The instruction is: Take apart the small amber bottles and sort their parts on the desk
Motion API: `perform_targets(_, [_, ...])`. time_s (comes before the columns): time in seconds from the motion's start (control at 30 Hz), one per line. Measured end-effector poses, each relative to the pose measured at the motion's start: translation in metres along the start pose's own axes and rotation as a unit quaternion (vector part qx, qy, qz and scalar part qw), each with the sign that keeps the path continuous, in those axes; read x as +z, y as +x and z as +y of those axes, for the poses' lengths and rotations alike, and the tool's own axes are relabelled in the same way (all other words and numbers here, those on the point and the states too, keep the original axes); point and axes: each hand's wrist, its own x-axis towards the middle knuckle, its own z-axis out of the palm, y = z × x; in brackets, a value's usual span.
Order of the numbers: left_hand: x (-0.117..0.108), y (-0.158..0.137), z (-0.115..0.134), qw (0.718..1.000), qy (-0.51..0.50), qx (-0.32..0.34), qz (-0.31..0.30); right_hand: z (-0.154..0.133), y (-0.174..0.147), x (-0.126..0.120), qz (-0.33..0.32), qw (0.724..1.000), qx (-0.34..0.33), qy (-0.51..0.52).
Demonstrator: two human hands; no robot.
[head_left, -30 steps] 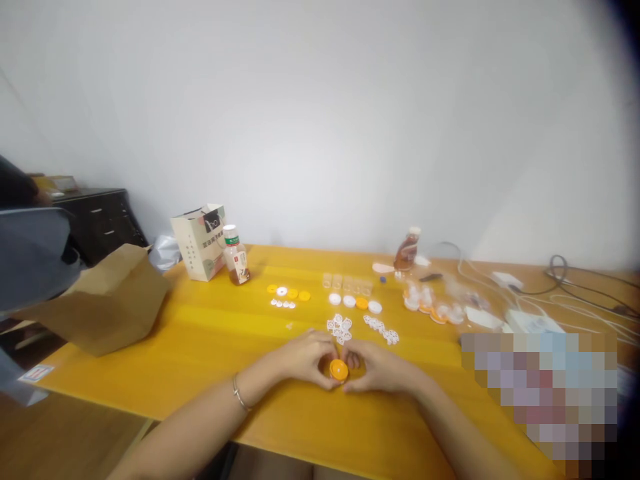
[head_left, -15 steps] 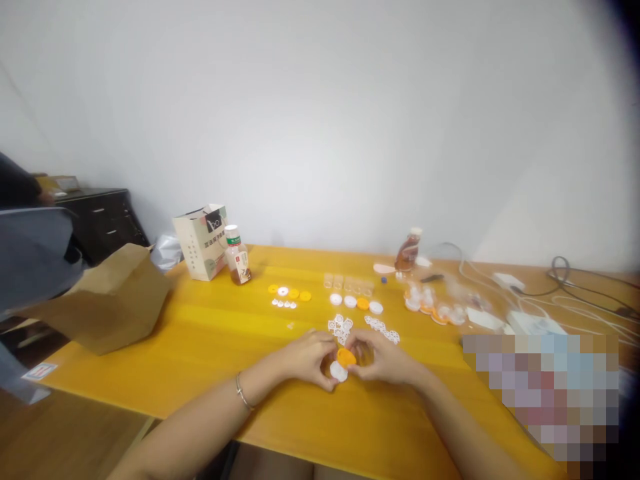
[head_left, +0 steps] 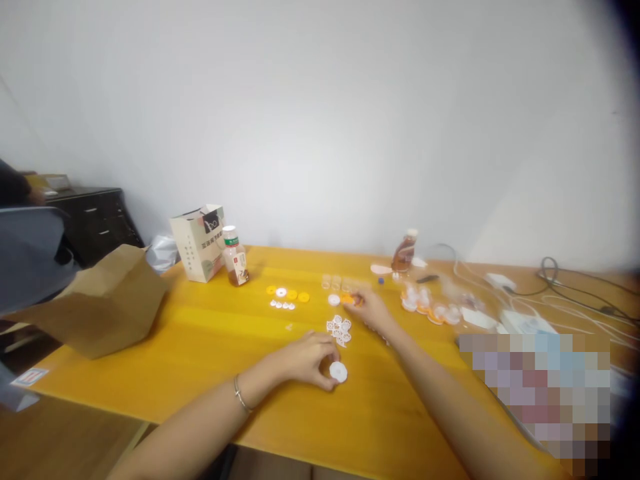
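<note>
In the head view, my left hand (head_left: 310, 357) pinches a white round disc (head_left: 339, 372) by its edge, low over the front of the table. Farther back, my right hand (head_left: 371, 311) has its fingers closed at an orange round piece (head_left: 348, 299) in the row of discs. Just left of that piece lies another white disc (head_left: 333, 300); my right hand hides the rest of the row. A pile of white openwork gear-like pieces (head_left: 339, 329) lies between the two hands. Behind the row stand small clear cups (head_left: 331, 282).
Yellow and white rings (head_left: 291, 294) and small white parts (head_left: 283, 305) lie left on the table (head_left: 200, 347). Behind them stand a drink bottle (head_left: 236, 259) and a paper bag (head_left: 199, 243). Orange-white pieces (head_left: 430, 308) and cables (head_left: 565, 300) lie right. A brown paper sheet (head_left: 113, 300) sticks up left.
My right hand has moved away from the left, back and slightly right to the disc row, with the orange piece gone from over the white disc. My left hand still pinches the white disc.
</note>
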Motion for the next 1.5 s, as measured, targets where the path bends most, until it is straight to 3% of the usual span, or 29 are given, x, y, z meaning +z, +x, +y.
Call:
perform_targets(0.23, [0.0, -0.001, 0.0, 1.0, -0.006, 0.008, 0.002, -0.01, 0.035, 0.029, -0.017, 0.999, -0.021, -0.039])
perform_targets(0.63, [-0.002, -0.002, 0.0, 1.0, -0.007, 0.007, -0.002, -0.006, 0.034, 0.03, -0.013, 0.998, -0.015, -0.053])
perform_targets(0.8, [-0.005, -0.003, 0.0, 1.0, 0.003, 0.008, -0.012, -0.017, 0.001, 0.014, -0.009, 0.997, -0.069, 0.037])
perform_targets(0.97, [-0.009, -0.004, 0.001, 1.0, 0.017, -0.008, -0.022, -0.026, -0.061, -0.01, -0.201, 0.962, -0.126, 0.137])
perform_targets(1.07, [-0.012, -0.004, 0.0, 1.0, 0.002, 0.005, -0.018, -0.027, -0.083, -0.015, -0.244, 0.954, -0.124, 0.125])
perform_targets(1.3, [-0.019, -0.005, -0.001, 0.999, -0.036, 0.03, 0.005, -0.025, -0.089, -0.001, -0.262, 0.951, -0.106, 0.124])
perform_targets(1.5, [-0.011, -0.001, -0.003, 0.997, -0.048, 0.065, 0.008, -0.025, -0.09, 0.004, -0.267, 0.945, -0.125, 0.144])
